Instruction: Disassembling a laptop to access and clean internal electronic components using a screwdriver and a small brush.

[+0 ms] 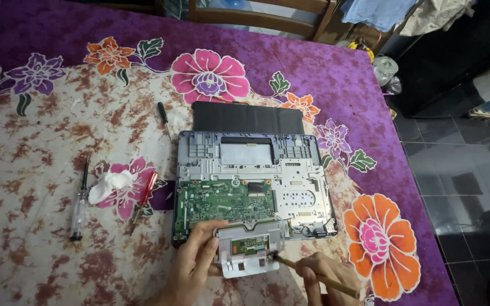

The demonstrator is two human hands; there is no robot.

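Here, an opened laptop base (253,184) lies on a table draped in a purple floral cloth (46,130), its green circuit board (222,201) exposed beside a bare metal frame. The left hand (191,263), fingers curled, pinches the edge of a grey touchpad bracket (248,249) resting at the laptop's near edge. The right hand (327,280) is closed around a slim wooden-handled brush (313,275), its tip touching the bracket's right corner.

A flat black panel (248,117) sits just behind the laptop. To the left lie a black-handled screwdriver (164,119), a red-handled screwdriver (144,197), a crumpled white tissue (109,186) and a clear-handled screwdriver (79,204), all well apart from the hands. Nothing stands between the hands and the bracket.

A wooden chair (259,17) stands at the far side, cloth hangs at upper right, and dark glossy floor tiles (460,181) run along the table's right edge.
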